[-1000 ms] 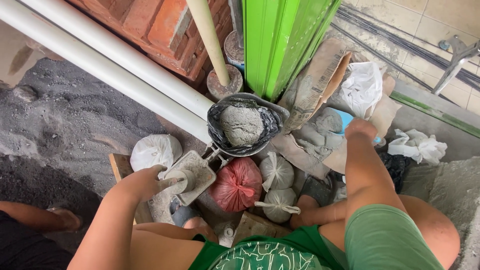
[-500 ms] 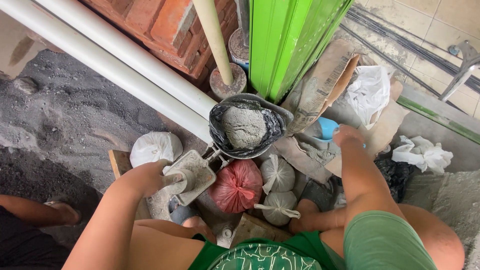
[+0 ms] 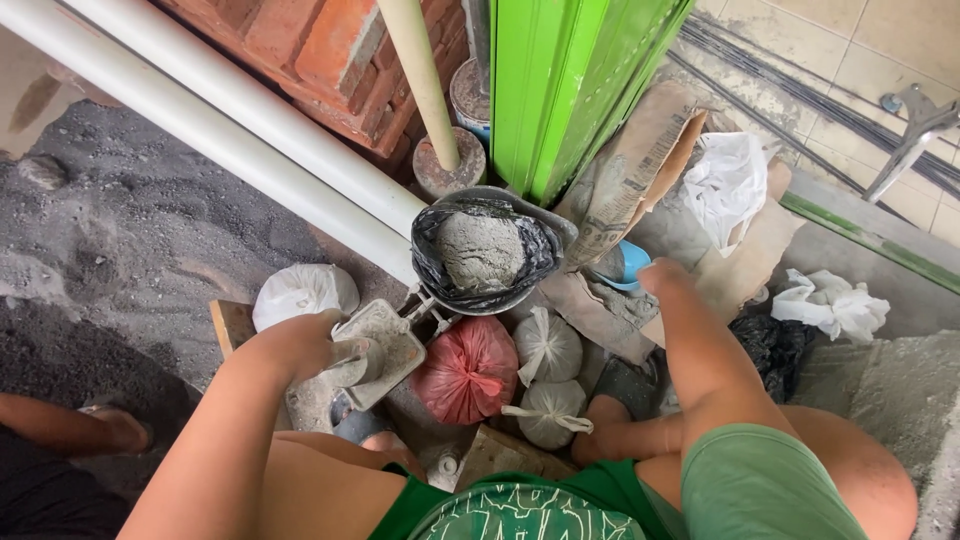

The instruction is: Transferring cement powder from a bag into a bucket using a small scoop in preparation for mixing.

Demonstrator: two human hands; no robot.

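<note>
1. You have three tied bags before you: one red bag (image 3: 468,368) and two grey bags (image 3: 548,345), plus a white bag (image 3: 303,291) at left.
2. Your left hand (image 3: 305,345) is clamped on the scale weight (image 3: 362,362); the scale's beam runs diagonally up-right to the lined pan of cement (image 3: 482,250).
3. Your right hand (image 3: 665,279) grips a blue scoop (image 3: 622,265) in the cement sack (image 3: 640,170).
4. Sandy ground, white pipes (image 3: 230,130), brick wall (image 3: 300,50).

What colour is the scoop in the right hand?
Light blue; the scoop shows just above the right hand in the head view, dusted with grey powder.
</note>
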